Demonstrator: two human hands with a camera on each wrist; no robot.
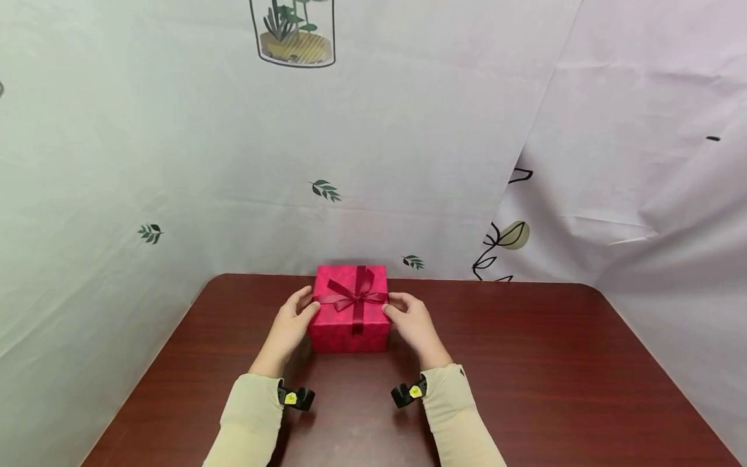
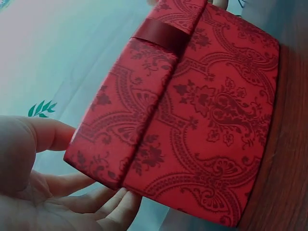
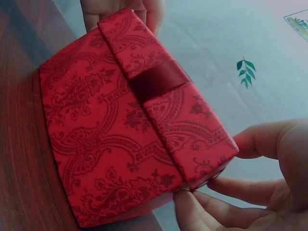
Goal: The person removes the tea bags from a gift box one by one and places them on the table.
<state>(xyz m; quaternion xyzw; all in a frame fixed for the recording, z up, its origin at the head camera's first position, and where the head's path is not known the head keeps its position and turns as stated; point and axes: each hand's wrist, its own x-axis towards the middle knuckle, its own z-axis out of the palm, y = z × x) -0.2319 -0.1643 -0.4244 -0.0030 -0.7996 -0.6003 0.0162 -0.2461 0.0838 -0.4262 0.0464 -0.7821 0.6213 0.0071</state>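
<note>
A red patterned gift box [image 1: 341, 319], tied with a dark red ribbon bow [image 1: 354, 298], stands on the table near its far edge. My left hand [image 1: 287, 329] holds the box's left side, thumb at the upper edge and fingers along the side. On the opposite side my right hand [image 1: 417, 328] grips it in the same way. In the left wrist view the fingertips of the left hand reach the seam under the lid [image 2: 115, 106]. The right wrist view shows the right fingertips at that seam too, below the lid's corner [image 3: 211, 144]. The lid sits on the base.
The dark reddish-brown table [image 1: 525, 363] extends to both sides of the box. Right behind its far edge hangs a pale cloth backdrop [image 1: 408, 130] with printed leaves. Black wrist straps [image 1: 297, 397] are worn over the light sleeves [image 1: 251, 415].
</note>
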